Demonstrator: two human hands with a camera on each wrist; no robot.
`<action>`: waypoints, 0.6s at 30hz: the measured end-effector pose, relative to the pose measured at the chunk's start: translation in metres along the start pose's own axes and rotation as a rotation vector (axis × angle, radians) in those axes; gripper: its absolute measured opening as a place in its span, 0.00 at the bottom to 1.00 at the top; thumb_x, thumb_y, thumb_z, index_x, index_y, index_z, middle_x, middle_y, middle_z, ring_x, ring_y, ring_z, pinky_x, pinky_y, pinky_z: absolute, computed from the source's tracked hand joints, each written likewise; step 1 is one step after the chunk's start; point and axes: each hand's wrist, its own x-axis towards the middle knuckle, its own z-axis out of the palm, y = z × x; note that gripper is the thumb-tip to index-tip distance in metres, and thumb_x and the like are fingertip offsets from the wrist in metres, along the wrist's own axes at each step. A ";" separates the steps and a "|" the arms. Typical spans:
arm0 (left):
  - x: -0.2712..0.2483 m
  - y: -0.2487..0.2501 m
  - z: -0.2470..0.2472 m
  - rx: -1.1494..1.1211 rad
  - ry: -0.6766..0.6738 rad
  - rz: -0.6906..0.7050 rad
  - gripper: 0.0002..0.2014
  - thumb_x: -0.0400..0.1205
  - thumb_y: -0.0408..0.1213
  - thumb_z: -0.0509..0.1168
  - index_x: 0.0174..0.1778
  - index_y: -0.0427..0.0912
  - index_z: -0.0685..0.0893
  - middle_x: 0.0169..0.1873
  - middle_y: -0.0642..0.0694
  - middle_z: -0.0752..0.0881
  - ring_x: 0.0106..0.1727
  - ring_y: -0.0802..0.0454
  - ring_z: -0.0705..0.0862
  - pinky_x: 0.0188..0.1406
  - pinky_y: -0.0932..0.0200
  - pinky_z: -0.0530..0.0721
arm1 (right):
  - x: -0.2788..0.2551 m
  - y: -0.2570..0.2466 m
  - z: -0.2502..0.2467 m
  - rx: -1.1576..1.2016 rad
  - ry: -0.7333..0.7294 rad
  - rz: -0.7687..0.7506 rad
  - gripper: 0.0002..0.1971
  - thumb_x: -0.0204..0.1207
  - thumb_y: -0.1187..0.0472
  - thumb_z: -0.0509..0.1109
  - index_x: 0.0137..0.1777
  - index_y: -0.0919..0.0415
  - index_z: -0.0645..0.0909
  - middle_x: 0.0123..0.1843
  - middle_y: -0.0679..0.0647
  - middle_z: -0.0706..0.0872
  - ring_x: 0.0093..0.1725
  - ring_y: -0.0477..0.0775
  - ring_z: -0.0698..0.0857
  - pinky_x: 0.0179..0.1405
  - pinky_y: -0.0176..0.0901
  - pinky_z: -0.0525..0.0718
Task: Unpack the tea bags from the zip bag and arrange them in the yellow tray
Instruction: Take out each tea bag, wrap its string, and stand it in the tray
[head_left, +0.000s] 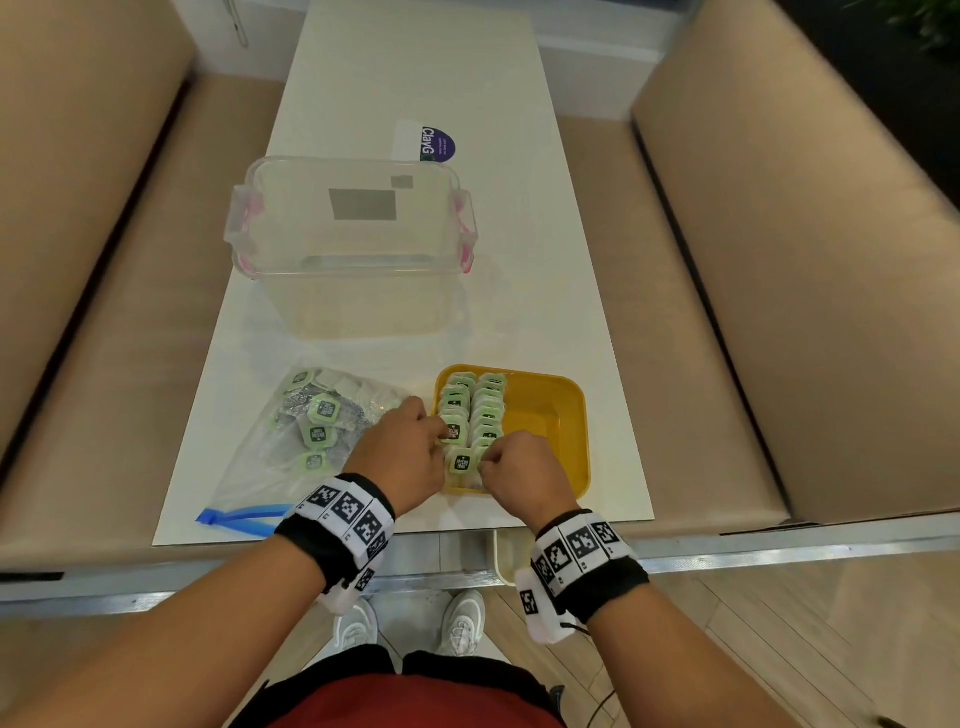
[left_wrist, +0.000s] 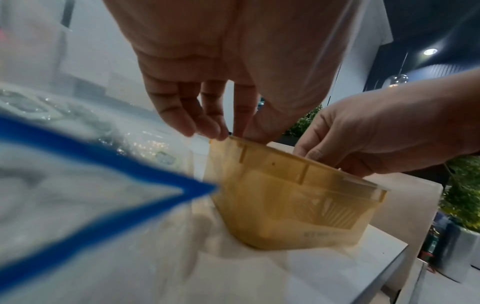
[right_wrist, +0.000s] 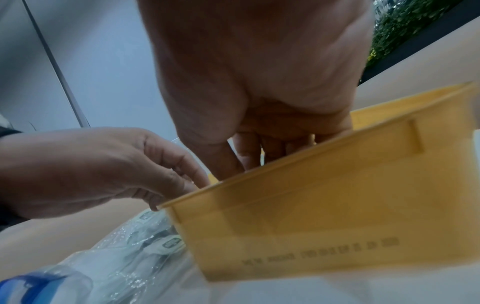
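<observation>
two rows of tea bags (head_left: 472, 410) fill the tray's (head_left: 566, 415) left; more wait in the zip bag (head_left: 291, 441). both grips, left hand (head_left: 402, 452) and right hand (head_left: 524, 475), pinch bags into place.

Black wristbands (head_left: 332, 540) with checkered markers, red shirt (head_left: 415, 706), white sneakers (head_left: 462, 621)

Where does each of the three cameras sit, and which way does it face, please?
Head: on the head, looking down at the table; forearms, both hands, legs, shoes show.
Left wrist: low beside the zip bag, facing the left hand.
Right wrist: low, facing the right hand.
All views share the yellow tray.
</observation>
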 end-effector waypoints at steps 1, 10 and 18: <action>0.000 0.000 -0.001 -0.030 -0.017 -0.017 0.14 0.82 0.39 0.65 0.62 0.45 0.89 0.52 0.45 0.80 0.51 0.41 0.84 0.50 0.46 0.84 | 0.000 -0.001 0.001 -0.006 -0.006 0.008 0.10 0.73 0.59 0.67 0.43 0.59 0.90 0.43 0.56 0.90 0.44 0.58 0.88 0.42 0.50 0.89; 0.002 0.002 -0.001 -0.197 0.011 -0.123 0.14 0.82 0.36 0.66 0.62 0.46 0.90 0.40 0.47 0.84 0.42 0.50 0.80 0.44 0.62 0.75 | 0.002 -0.013 0.003 0.021 -0.008 0.063 0.07 0.73 0.61 0.70 0.44 0.61 0.90 0.44 0.56 0.89 0.43 0.58 0.86 0.34 0.41 0.80; -0.002 0.005 -0.002 -0.301 -0.006 -0.148 0.13 0.83 0.36 0.67 0.63 0.47 0.89 0.37 0.46 0.88 0.40 0.51 0.84 0.31 0.79 0.67 | 0.004 -0.021 0.007 0.067 0.074 0.043 0.07 0.75 0.64 0.70 0.48 0.63 0.89 0.47 0.59 0.90 0.45 0.58 0.87 0.38 0.40 0.82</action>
